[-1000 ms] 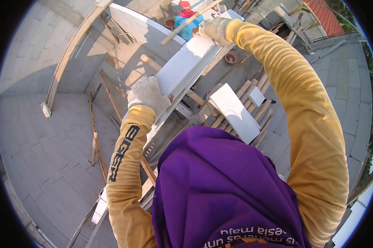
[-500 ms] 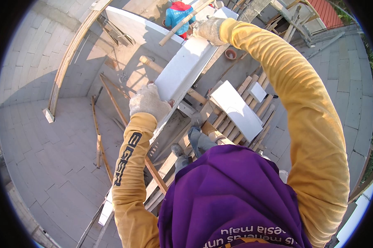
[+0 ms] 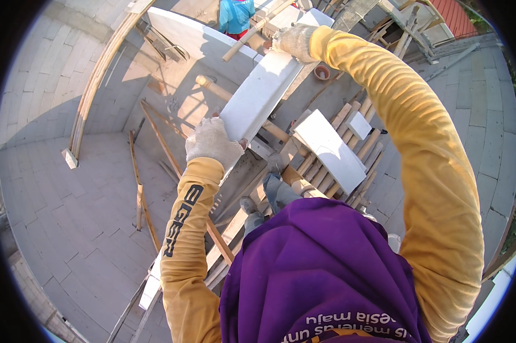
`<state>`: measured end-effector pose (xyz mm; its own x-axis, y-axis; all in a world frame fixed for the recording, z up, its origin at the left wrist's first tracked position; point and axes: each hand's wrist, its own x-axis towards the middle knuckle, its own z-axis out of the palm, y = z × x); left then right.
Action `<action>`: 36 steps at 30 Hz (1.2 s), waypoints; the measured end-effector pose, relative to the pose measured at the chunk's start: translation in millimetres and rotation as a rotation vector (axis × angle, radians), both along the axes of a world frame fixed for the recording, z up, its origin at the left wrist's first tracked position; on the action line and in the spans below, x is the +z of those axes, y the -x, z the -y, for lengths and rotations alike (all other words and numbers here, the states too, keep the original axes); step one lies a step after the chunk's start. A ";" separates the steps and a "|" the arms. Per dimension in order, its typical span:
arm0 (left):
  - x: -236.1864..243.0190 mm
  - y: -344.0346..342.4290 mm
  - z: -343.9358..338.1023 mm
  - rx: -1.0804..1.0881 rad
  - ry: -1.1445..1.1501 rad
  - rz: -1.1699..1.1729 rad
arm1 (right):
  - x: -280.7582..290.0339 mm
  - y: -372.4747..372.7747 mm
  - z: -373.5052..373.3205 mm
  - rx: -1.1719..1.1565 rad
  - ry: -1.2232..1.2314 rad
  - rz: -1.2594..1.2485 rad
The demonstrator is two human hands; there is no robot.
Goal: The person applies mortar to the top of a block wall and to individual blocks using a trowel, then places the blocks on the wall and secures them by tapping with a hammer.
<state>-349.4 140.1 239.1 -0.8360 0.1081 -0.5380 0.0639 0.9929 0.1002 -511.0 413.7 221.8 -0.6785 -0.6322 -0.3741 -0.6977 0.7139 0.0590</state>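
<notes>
While gripping with the gloved left hand [image 3: 213, 140] the near end of the white block [image 3: 259, 94] — crossing above the bamboo pole [image 3: 214, 88] — and with the gloved right hand [image 3: 294, 43] its far end, support both ends evenly, without twisting, and mind the worker in blue [image 3: 236, 15] beyond.

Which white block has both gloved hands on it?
The long diagonal block: left hand at its nearer part, right hand farther up. The broad slab and small block lie on round poles, touched by neither.
</notes>
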 end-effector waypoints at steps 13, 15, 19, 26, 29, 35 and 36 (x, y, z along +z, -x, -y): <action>-4.2 -0.3 0.4 -0.014 0.022 0.012 | 11.3 -6.3 9.1 -0.049 -0.078 0.044; -0.1 0.4 -0.5 -0.022 0.034 0.033 | 10.7 -8.2 9.7 -0.073 -0.056 0.054; 5.6 0.7 -1.9 -0.020 0.040 0.044 | 7.2 -5.2 12.7 -0.093 -0.095 0.069; -4.5 -1.5 -3.3 -0.031 0.055 -0.013 | 1.7 -7.9 1.0 -0.024 -0.004 -0.038; 4.4 0.1 -5.8 0.001 0.047 0.042 | 7.0 -12.5 3.4 -0.038 0.023 -0.038; 3.9 4.5 -9.6 -0.011 0.028 0.068 | 5.0 -11.9 -7.0 -0.071 0.008 -0.028; 4.1 2.6 -8.0 -0.013 0.027 0.033 | 11.0 -15.0 -4.0 -0.057 0.033 -0.041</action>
